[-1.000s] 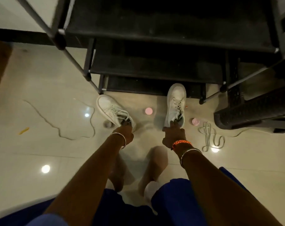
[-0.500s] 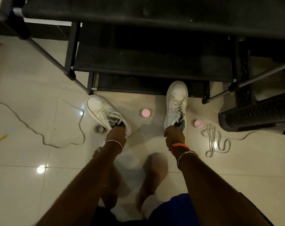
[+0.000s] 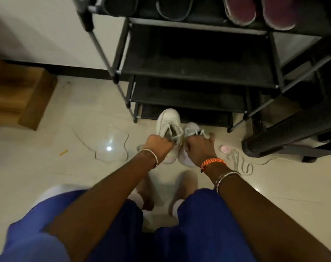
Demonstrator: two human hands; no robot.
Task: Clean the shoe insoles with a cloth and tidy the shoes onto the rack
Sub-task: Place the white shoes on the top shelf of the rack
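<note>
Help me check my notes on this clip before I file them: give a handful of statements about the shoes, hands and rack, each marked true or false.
1. Each hand holds one white sneaker. True: the left hand grips the left sneaker, the right hand the right sneaker.
2. The two sneakers are far apart. False: they are side by side.
3. The sneakers sit on a shelf of the rack. False: they are in front of it, low by the floor.
4. A loose lace lies on the floor right of the hands. True.
5. The top shelf is bare. False: dark and maroon footwear sits there.
</note>
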